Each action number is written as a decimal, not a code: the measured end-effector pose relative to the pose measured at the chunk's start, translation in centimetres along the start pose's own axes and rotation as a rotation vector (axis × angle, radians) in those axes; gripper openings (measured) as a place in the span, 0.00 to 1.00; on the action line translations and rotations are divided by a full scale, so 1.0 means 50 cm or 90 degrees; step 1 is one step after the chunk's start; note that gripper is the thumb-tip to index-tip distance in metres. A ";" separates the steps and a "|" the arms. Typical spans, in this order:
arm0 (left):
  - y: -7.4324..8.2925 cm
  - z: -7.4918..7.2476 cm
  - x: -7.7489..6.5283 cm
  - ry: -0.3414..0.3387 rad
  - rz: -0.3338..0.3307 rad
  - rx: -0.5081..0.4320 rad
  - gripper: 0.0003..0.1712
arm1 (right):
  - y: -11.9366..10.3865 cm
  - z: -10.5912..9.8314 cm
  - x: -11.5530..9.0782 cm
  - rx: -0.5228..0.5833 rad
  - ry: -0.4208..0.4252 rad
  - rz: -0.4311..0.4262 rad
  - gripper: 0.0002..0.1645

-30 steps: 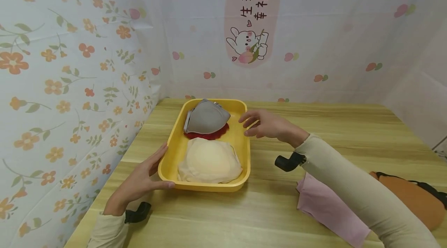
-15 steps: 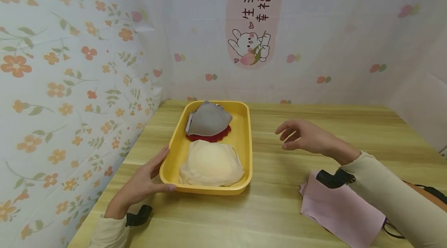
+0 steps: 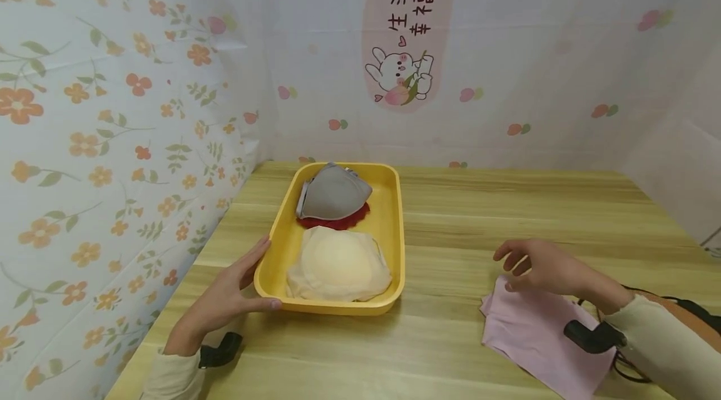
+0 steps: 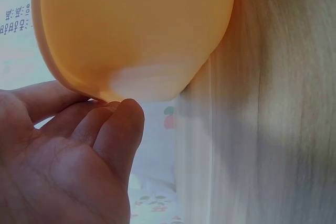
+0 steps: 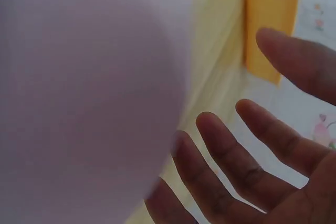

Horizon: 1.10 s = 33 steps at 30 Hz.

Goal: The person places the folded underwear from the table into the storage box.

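My left hand (image 3: 226,295) rests at the near left corner of a yellow plastic tray (image 3: 401,225), its fingers along the side and its thumb against the front. In the left wrist view, the fingertips (image 4: 127,109) touch the tray's rim. Inside the tray, a folded grey bra (image 3: 335,192) lies over a red piece (image 3: 338,223); nearer lies a beige cloth garment (image 3: 338,265) with a rounded top. My right hand (image 3: 543,267) hovers over the far end of a folded pink garment (image 3: 546,331), its fingers apart and loosely bent, holding nothing.
An orange-brown item with black straps (image 3: 670,315) lies at the right, partly under the right sleeve. Wood-patterned tabletop (image 3: 479,212) surrounds the tray. A floral cloth wall (image 3: 112,137) stands at the left, and a printed curtain (image 3: 315,62) hangs behind.
My right hand has moved from the tray's right side rightward and nearer, to over the pink garment. The left hand and the tray keep their places.
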State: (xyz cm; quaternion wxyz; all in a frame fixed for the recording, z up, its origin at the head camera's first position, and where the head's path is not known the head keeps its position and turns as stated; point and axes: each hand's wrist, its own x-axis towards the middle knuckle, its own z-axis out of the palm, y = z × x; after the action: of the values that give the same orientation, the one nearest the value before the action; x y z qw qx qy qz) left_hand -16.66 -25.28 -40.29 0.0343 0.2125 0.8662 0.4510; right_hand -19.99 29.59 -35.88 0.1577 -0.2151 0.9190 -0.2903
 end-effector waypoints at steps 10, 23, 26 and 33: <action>0.005 -0.003 -0.005 0.003 -0.019 0.010 0.63 | 0.071 0.002 -0.045 -0.052 -0.024 -0.017 0.39; 0.003 -0.005 0.000 0.000 -0.016 0.022 0.63 | 0.092 0.020 -0.067 -0.090 -0.020 0.108 0.56; 0.003 -0.006 0.000 -0.001 -0.013 0.023 0.63 | 0.095 0.018 -0.065 -0.061 -0.024 0.139 0.54; 0.003 -0.005 0.000 0.001 -0.015 0.025 0.63 | 0.105 0.013 -0.070 0.052 -0.036 0.061 0.51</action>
State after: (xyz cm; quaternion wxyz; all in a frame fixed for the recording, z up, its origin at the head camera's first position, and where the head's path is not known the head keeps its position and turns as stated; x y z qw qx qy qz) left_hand -16.67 -25.41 -40.03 0.0352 0.2024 0.8773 0.4337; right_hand -18.33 34.86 -38.99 0.2058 -0.1726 0.9107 -0.3139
